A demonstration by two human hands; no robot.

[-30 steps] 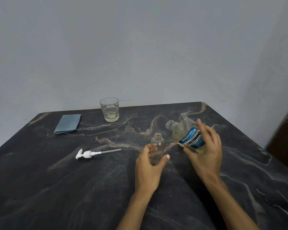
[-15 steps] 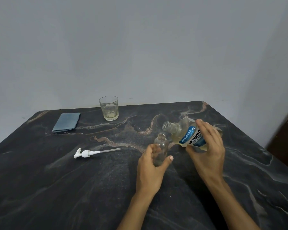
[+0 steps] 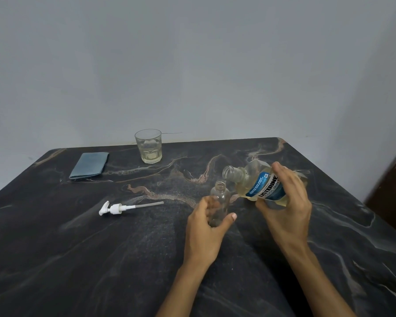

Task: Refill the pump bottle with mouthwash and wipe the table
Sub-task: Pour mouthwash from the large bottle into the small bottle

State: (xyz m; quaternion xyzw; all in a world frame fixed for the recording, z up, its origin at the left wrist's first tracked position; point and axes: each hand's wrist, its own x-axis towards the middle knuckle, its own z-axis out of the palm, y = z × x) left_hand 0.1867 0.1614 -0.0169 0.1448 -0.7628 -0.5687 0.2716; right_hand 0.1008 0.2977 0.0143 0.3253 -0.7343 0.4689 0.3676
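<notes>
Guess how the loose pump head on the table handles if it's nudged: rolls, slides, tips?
The pump head lies on its side, so it cannot tip further. Its round collar and thin dip tube suggest it would pivot or roll in a short arc rather than go straight. It looks like light plastic, so it would probably skid easily on the smooth table.
</notes>
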